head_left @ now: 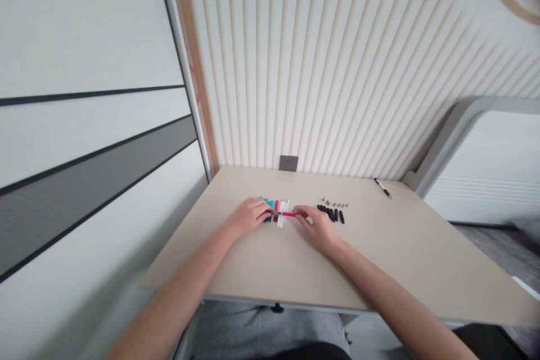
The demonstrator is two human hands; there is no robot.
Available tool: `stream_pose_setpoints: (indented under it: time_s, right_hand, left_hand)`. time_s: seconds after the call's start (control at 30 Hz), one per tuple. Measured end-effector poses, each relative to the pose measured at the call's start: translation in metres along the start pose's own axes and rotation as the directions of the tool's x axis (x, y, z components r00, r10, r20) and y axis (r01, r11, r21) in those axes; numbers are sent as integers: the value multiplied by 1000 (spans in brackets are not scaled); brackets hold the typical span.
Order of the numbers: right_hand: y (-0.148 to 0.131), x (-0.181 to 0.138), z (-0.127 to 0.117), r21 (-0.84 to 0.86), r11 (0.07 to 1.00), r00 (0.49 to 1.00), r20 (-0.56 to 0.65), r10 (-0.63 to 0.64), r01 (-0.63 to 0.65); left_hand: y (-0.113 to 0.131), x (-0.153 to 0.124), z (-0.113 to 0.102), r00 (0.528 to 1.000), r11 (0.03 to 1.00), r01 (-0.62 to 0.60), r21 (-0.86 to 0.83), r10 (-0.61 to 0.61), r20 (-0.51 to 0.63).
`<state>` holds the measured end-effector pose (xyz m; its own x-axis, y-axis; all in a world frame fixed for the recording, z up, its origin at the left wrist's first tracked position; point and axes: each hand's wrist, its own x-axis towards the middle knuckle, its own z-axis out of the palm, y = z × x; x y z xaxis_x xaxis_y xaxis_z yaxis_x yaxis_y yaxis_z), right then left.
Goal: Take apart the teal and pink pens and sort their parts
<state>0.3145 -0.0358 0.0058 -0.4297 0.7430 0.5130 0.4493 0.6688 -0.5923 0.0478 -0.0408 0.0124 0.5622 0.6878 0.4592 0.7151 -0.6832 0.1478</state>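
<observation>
Beige desk (pixel 253 270), pink pen (pixel 289 214) (in 2 hands (pixel 319 229))

Left hand (pixel 250 217) and right hand (pixel 318 227) hold a pink-and-black pen (pixel 288 214) over white sticks (pixel 281 222).

We face a ribbed cream wall (pixel 270 67) with a dark-grey rectangular socket (pixel 289 163); at our left stands a white, black-striped panel (pixel 84 28), at our right a round-cornered, grey-edged white panel (pixel 493 152).
</observation>
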Motion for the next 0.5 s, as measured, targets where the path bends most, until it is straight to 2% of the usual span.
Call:
stream_pose_setpoints:
  time_s: [0.13, 0.3, 0.5]
  right_hand:
    - [0, 1, -2, -50, 999, 1000, -6, -2, 1]
    - [2, 2, -6, -95, 995, 998, -44, 37, -41]
    - [-1, 4, -7, -110, 994, 1000, -6, -15, 14]
  left_hand:
    - [3, 1, -1, 1000, 999, 2, -33, -1, 7]
    - [5, 2, 0, 997, 989, 72, -129, -74, -8]
    - [5, 3, 1, 994, 980, 105, -168, -106, 2]
